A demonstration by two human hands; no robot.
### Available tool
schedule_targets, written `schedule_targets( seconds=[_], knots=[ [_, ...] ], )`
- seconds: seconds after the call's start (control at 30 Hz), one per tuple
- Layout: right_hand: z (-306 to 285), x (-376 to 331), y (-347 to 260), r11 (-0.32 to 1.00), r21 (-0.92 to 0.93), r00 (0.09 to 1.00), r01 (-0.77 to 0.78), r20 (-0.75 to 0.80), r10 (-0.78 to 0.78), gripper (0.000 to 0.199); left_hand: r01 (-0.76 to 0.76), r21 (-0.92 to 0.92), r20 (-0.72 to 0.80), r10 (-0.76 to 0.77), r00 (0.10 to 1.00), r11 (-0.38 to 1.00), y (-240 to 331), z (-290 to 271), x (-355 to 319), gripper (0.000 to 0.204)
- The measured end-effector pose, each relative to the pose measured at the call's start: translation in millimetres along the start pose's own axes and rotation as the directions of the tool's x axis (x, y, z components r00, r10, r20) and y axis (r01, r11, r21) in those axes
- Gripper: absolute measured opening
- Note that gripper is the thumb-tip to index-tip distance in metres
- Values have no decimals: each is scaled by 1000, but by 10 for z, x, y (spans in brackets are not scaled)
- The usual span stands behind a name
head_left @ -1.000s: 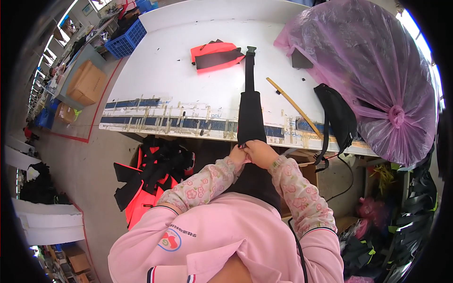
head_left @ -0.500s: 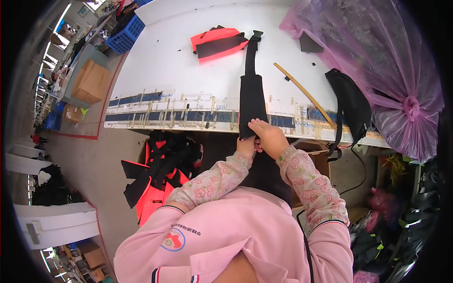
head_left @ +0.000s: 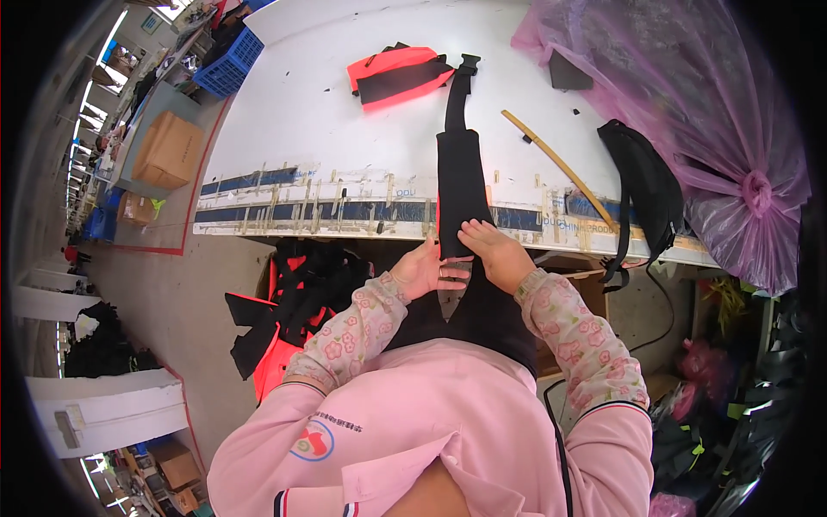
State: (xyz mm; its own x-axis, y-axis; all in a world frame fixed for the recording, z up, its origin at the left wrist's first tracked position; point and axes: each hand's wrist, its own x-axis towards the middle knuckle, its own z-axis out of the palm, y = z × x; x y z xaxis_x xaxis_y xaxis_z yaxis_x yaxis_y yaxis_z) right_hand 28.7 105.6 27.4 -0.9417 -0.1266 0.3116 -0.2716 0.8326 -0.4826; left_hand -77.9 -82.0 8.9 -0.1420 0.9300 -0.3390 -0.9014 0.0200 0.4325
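A black fabric belt (head_left: 461, 172) lies lengthwise in front of me, its near end reaching over the table's front edge. A coral-red edge shows along its left side. From its far end runs a narrow black strap with a black buckle (head_left: 469, 63). My right hand (head_left: 501, 257) rests on the right side of the belt's near end, fingers stretched out. Just left of that end, my left hand (head_left: 420, 270) is open, palm up, its fingertips reaching below the belt's end. Beyond the belt's middle, a folded coral-and-black belt (head_left: 398, 79) lies beside the buckle.
On the white table (head_left: 319, 129) to the right lie a yellow wooden stick (head_left: 560, 171) and a black pouch (head_left: 642, 185). A large pink plastic bag (head_left: 689, 95) covers the right corner. Coral and black pieces (head_left: 301, 302) are heaped below the table at left.
My left hand has come out from under the belt's near end, moved left and opened. My right hand has shifted slightly right, still on the belt.
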Motion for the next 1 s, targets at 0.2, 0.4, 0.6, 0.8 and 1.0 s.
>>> schedule_targets(
  seconds=[0.2, 0.4, 0.6, 0.8, 1.0],
  knots=[
    [-86, -2, 39, 967, 249, 998, -63, 21, 60, 36, 89, 67, -263, -69, 962, 994, 5, 113, 226, 34],
    [-204, 92, 37, 703, 638, 940, -313, 104, 324, 29, -59, 191, -478, 145, 866, 980, -243, 189, 315, 30],
    [-169, 432, -353, 989, -112, 984, -101, -160, 83, 49, -65, 463, -589, 362, 722, 884, -358, 308, 403, 9],
    [177, 555, -73, 914, -350, 977, -206, -13, 215, 71, -28, 560, -552, 398, 732, 828, -489, 176, 485, 8],
    [334, 1143, 330, 833, -474, 942, -287, 18, 335, 73, 45, 555, -622, 378, 686, 831, -404, 405, 456, 15]
  ],
)
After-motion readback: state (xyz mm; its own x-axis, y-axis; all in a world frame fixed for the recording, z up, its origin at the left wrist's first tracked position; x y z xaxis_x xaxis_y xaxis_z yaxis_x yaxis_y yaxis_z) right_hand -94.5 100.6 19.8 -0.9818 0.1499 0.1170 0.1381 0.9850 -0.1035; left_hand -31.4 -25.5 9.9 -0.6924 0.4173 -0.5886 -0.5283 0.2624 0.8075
